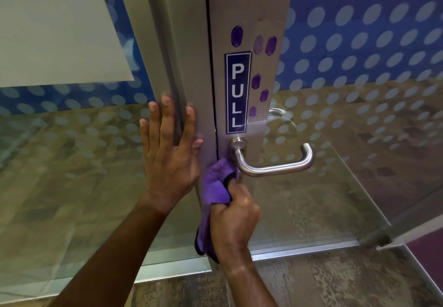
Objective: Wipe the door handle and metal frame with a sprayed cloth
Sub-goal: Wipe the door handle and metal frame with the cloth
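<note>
A silver lever door handle juts from the brushed metal door frame, below a blue PULL sticker. Purple fingerprint-like smudges mark the metal beside the sticker. My right hand is closed around a purple cloth and presses it to the frame just left of the handle's base. My left hand lies flat with spread fingers on the neighbouring metal post, holding nothing.
Glass panels with frosted dots flank the frame on both sides. A white sheet hangs behind the left glass. A metal bottom rail runs along the brown floor. A second handle shows through the glass.
</note>
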The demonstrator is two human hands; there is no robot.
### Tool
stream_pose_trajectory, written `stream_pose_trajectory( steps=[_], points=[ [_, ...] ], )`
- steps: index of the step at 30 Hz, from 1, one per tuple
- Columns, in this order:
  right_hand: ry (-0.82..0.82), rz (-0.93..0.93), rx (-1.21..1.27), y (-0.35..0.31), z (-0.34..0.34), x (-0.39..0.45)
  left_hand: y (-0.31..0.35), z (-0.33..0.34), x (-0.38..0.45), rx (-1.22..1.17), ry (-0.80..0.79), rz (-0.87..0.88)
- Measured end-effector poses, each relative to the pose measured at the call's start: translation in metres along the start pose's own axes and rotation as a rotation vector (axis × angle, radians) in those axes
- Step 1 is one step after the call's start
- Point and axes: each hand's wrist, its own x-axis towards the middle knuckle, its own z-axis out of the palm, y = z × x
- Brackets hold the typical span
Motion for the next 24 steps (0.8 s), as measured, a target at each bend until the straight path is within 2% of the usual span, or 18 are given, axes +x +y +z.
stream_pose_trajectory(
  steps=[4,7,11,20,24],
  points=[
    [-0.033,-0.006,0.083,0.029,-0.015,-0.022,0.0,0.0,-0.001,0.014,0.004,0.016],
    [-0.034,0.038,0.013,0.055,-0.027,-0.039,-0.002,0.001,-0.001,0.023,0.006,0.02],
    [-0.123,0.14,-0.07,0.078,-0.029,-0.054,-0.002,0.002,-0.001,0.016,0.019,0.023],
    [-0.155,0.098,0.001,0.059,0.003,-0.027,0.0,0.002,0.0,0.014,0.017,0.01],
    [-0.1,0.106,0.049,0.048,0.01,-0.019,-0.001,0.002,-0.002,0.015,0.02,0.017]
  ],
)
